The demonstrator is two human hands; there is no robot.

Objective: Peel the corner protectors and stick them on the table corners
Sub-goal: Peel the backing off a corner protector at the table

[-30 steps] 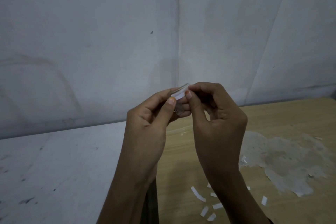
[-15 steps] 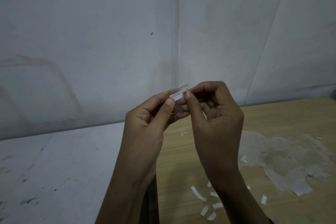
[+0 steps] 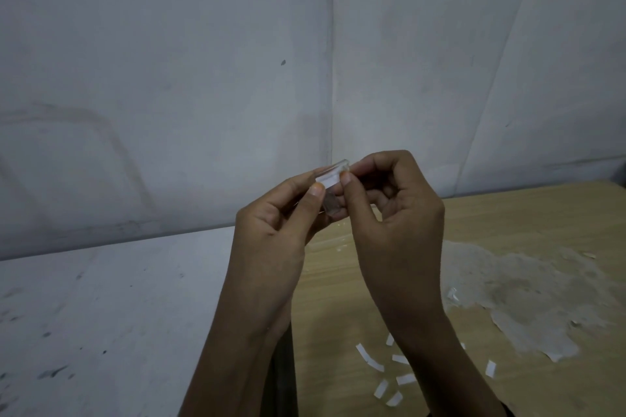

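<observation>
2 hands pinch 1 clear corner protector in mid-air, above the wooden table's left edge.

The left hand [image 3: 271, 233] grips the small clear corner protector [image 3: 331, 208] between thumb and fingers, held up in front of the grey wall [image 3: 169, 77]. The right hand [image 3: 396, 223] pinches the white backing strip [image 3: 328, 179] at the protector's top with thumb and forefinger, its other fingers curled in. On the table [image 3: 508, 220] below, near the right wrist, lie several loose white strips [image 3: 367, 357]; to their right spreads a pale, flaky patch [image 3: 528, 294].
</observation>
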